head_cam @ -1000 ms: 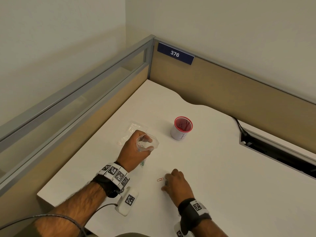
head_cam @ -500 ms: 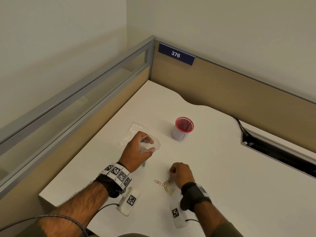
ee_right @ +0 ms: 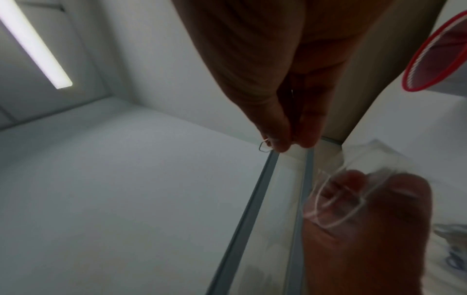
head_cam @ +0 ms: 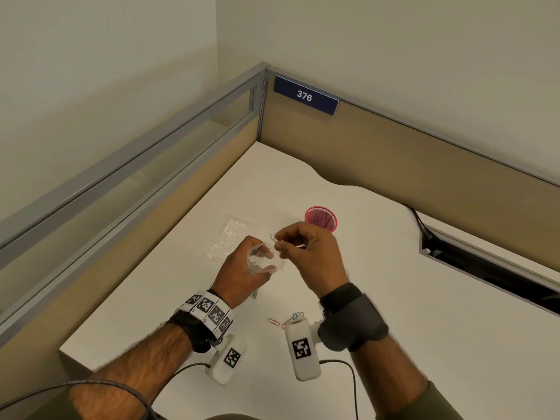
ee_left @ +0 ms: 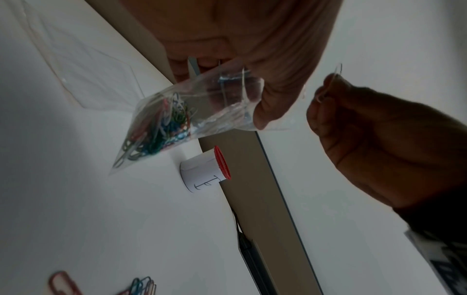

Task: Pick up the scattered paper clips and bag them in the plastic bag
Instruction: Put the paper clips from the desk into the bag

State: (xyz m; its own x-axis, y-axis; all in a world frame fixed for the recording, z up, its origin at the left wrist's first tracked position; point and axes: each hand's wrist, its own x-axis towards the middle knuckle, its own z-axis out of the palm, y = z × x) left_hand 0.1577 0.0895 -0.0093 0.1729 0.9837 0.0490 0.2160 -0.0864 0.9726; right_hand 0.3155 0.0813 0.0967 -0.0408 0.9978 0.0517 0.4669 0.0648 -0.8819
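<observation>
A pale paper clip [head_cam: 274,237] is pinched between thumb and fingertips of the right hand [head_cam: 306,256], its free end pointing left toward the plastic bag [head_cam: 264,261]. The bag is gripped by the left hand [head_cam: 242,277], raised off the desk [head_cam: 394,298], its mouth held open just below and left of the clip — close, not yet touching. Colored clips are already heaped in the bag's low corner [ee_left: 156,127]. More loose clips [head_cam: 274,321] lie nearer the person — likely gathered next.

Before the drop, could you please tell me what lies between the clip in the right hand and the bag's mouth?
Nothing: in the head view only air separates the clip from the bag.
</observation>
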